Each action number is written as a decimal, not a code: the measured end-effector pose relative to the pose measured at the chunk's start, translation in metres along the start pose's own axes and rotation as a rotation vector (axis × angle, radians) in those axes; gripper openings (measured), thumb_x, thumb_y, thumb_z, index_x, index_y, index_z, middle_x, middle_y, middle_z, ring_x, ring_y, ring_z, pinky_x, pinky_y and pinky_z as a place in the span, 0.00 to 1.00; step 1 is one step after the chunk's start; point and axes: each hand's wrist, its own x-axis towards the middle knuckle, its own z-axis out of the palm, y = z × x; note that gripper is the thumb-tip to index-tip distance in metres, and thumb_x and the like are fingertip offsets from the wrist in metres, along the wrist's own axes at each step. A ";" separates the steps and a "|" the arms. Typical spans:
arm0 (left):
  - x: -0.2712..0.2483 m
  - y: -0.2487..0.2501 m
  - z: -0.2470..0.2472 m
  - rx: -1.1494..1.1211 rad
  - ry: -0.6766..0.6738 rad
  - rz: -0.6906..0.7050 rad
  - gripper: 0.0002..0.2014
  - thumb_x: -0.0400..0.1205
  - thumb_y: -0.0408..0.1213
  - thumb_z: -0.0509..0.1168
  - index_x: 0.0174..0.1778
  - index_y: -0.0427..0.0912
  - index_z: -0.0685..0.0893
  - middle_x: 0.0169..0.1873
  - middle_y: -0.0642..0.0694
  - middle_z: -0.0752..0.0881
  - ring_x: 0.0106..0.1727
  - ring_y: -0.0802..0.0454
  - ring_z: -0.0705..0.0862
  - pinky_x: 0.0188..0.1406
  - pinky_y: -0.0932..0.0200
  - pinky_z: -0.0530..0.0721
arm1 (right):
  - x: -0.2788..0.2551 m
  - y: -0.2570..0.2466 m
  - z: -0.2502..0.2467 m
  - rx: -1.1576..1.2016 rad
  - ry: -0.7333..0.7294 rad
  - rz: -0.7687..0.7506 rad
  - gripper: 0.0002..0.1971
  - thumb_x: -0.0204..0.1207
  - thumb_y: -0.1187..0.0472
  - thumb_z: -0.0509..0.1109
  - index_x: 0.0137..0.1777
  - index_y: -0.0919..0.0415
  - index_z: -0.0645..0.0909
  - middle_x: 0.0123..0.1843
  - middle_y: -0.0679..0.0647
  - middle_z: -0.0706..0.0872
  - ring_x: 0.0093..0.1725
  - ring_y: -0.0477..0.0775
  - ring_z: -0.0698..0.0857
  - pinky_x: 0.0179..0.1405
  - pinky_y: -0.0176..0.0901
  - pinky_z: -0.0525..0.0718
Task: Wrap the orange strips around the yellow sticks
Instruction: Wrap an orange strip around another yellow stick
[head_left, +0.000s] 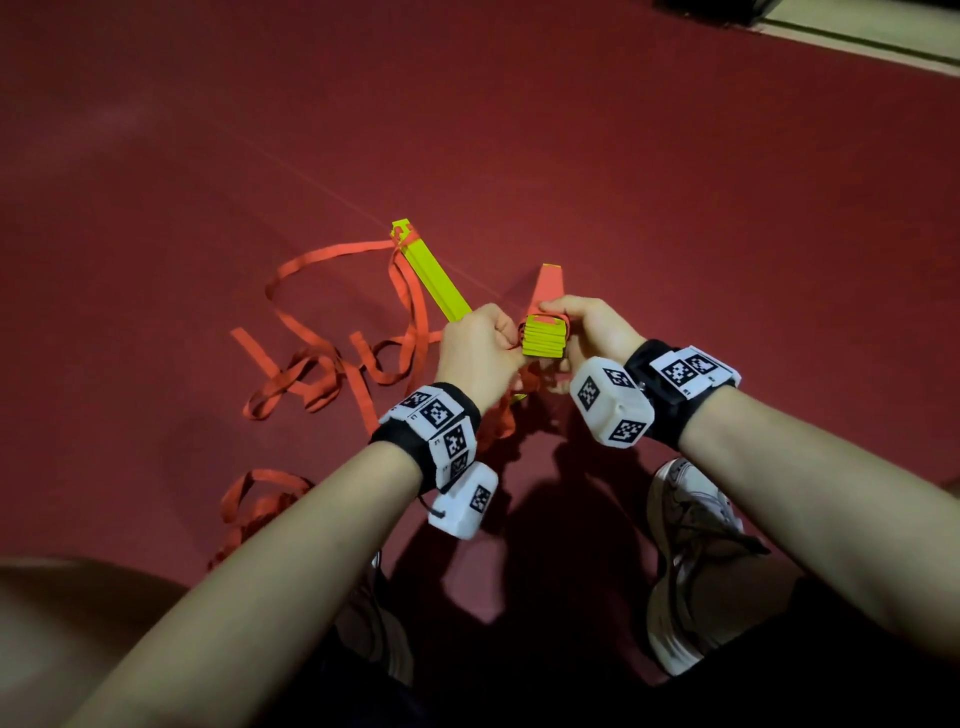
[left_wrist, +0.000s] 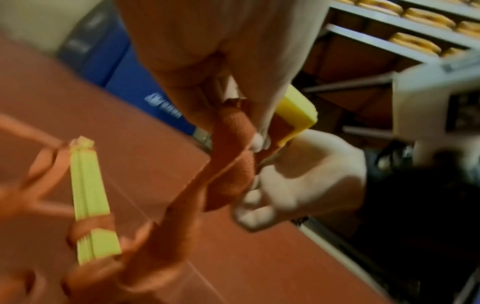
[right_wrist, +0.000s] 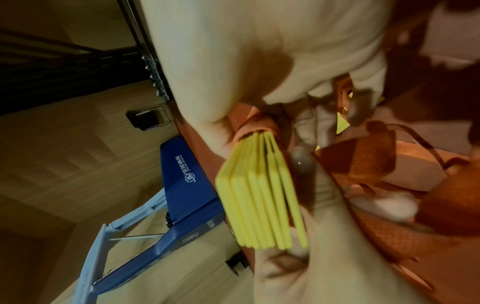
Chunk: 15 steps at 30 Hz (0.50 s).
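A stack of yellow sticks (head_left: 543, 340) is held above the red floor, and my right hand (head_left: 561, 312) grips it with fingers over the top and thumb underneath. In the right wrist view an orange strip (right_wrist: 257, 127) circles that stack (right_wrist: 259, 189) near my palm. My left hand (head_left: 501, 338) sits right beside the stack and pinches a fold of orange strip (left_wrist: 228, 144) between thumb and fingers. A second yellow stack (head_left: 434, 278) lies on the floor behind my left hand, with strip wound round its far end (head_left: 408, 240). Loose orange strips (head_left: 322, 364) trail off to the left.
My two shoes (head_left: 691, 545) stand on the red floor (head_left: 623, 182) just below the hands. More orange strip (head_left: 260, 499) curls near my left forearm. A blue mat (right_wrist: 192, 185) and a metal rack (left_wrist: 389, 30) stand at the room's edge.
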 end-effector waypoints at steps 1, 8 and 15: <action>0.000 0.001 0.001 -0.025 -0.001 -0.036 0.18 0.74 0.28 0.74 0.30 0.48 0.73 0.17 0.53 0.81 0.19 0.66 0.82 0.26 0.72 0.73 | -0.001 0.000 0.001 -0.006 -0.011 0.003 0.14 0.81 0.51 0.62 0.43 0.61 0.80 0.35 0.60 0.81 0.27 0.57 0.78 0.25 0.37 0.81; -0.006 0.004 0.007 0.209 0.003 0.018 0.18 0.76 0.52 0.78 0.31 0.44 0.81 0.32 0.39 0.86 0.47 0.31 0.85 0.38 0.49 0.72 | 0.002 0.005 0.007 -0.082 -0.018 0.031 0.19 0.83 0.46 0.58 0.39 0.60 0.78 0.32 0.59 0.79 0.25 0.57 0.76 0.28 0.40 0.79; -0.002 0.006 0.000 0.409 -0.231 0.090 0.20 0.78 0.60 0.73 0.38 0.45 0.81 0.38 0.42 0.88 0.46 0.36 0.85 0.40 0.50 0.74 | 0.002 0.000 0.003 -0.197 -0.014 0.072 0.23 0.84 0.48 0.56 0.28 0.58 0.68 0.16 0.53 0.65 0.12 0.46 0.59 0.17 0.29 0.52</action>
